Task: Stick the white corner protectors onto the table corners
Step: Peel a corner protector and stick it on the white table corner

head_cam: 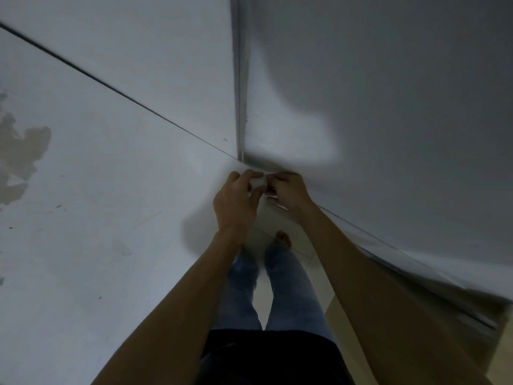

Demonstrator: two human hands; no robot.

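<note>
A small white corner protector (257,181) sits between my two hands, low in the middle of the head view. My left hand (236,202) pinches it with thumb and curled fingers. My right hand (290,191) pinches its other side, and a small pinkish bit (271,194) shows under those fingers. Both hands are at the spot where the white table top on the left (111,218) and the grey table top on the right (388,134) come together at a corner. The protector is mostly hidden by my fingers, so its shape is unclear.
A dark seam (111,84) runs diagonally across the left surface, which has brownish stains (22,151) near its left edge. A raised edge (241,79) runs away from the hands. Below, in the gap between the tables, are my legs in jeans (277,287) and the beige floor (336,309).
</note>
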